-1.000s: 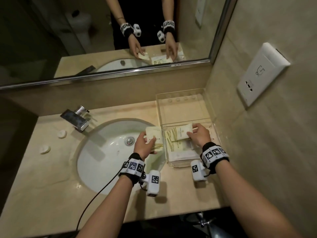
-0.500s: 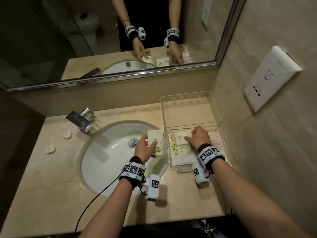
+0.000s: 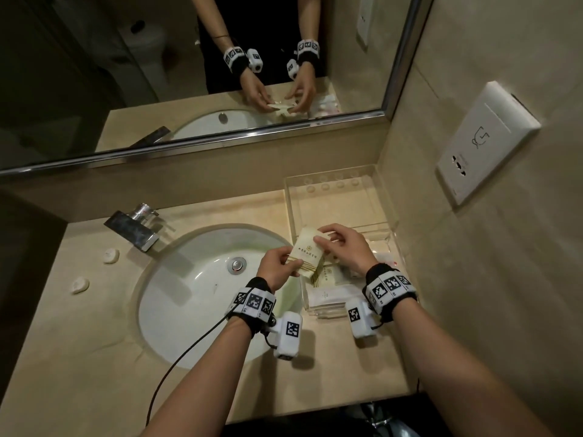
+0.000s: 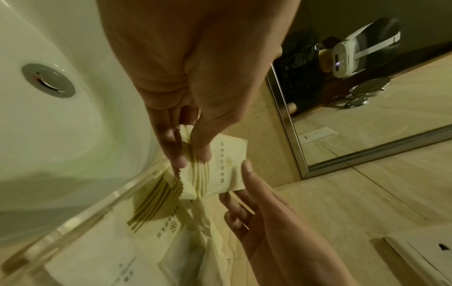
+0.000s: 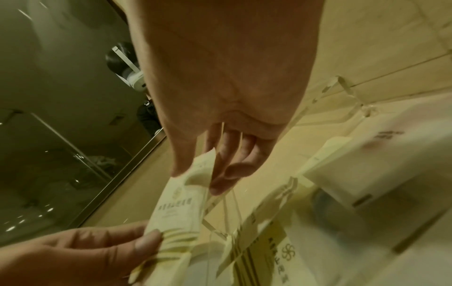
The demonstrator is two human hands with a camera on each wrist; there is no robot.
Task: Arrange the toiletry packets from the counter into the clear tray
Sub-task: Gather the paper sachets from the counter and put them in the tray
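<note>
Pinching one cream packet (image 3: pixel 307 255) between them, left hand (image 3: pixel 277 269) gripped its near striped end, right hand (image 3: pixel 345 249) its far end, above clear tray (image 3: pixel 391 234). Tray's near compartment held stacked packets (image 3: pixel 328 293), partly hidden by right wrist; print unreadable.

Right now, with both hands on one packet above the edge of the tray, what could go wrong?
1. The packet is held between the left hand and the right hand partly above the sink; if either grip slips during the handover, it may fall into the basin.
2. The clear tray already holds overlapping packets; pushing this one in could disturb them.
</note>
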